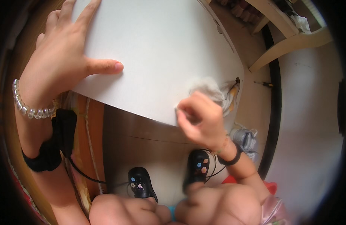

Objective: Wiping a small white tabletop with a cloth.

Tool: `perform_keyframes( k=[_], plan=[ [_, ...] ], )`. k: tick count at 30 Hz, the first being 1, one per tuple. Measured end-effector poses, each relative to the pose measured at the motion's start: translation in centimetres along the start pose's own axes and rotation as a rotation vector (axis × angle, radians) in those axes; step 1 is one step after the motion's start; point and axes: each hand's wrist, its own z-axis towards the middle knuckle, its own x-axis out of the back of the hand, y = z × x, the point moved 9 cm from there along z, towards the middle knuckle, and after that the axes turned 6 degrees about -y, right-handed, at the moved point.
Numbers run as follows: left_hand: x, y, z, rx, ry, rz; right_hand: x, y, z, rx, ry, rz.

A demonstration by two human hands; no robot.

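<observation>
My left hand (pixel 57 50) lies with its fingers spread along the left edge of a flat white panel (pixel 150 42), the thumb pressed on its surface. A clear bead bracelet is around that wrist. Over the panel's near right part is my right hand (pixel 202 119), blurred, its thumb and forefinger pinched together at the surface. A small greyish thing (pixel 176 109) shows at those fingertips, too blurred to name. Just beyond the knuckles a crumpled whitish cloth (pixel 208 85) rests on the panel, beside a patterned grey-and-yellow cloth (pixel 231 95) at the right edge.
A screwdriver (pixel 263 83) lies on the floor to the right, below a pale curved-leg piece of furniture (pixel 291 47). Clear plastic packaging (pixel 245 140) and a red plastic item (pixel 269 186) are near my right arm. A black cable (pixel 85 176) runs by my black clogs (pixel 141 181).
</observation>
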Motion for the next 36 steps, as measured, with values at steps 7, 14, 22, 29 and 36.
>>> perform_keyframes(
  k=[7,14,22,29,36],
  plan=[
    [-0.1,0.3,0.0,-0.005,-0.011,-0.139,0.8,1.6,0.4,-0.014,0.166,-0.039],
    [-0.5,-0.1,-0.3,0.007,-0.038,-0.085,-1.2,-1.3,0.7,0.102,-0.011,0.058],
    [-0.7,0.3,0.1,0.022,-0.041,-0.069,-0.3,-0.7,0.7,0.064,0.04,-0.035],
    [-0.8,0.0,-0.2,0.017,-0.022,-0.038,-0.1,0.0,1.4,0.024,0.204,0.032],
    [-0.4,0.8,-0.4,0.009,-0.056,-0.126,-1.3,-1.9,0.8,0.204,0.116,-0.01]
  ],
)
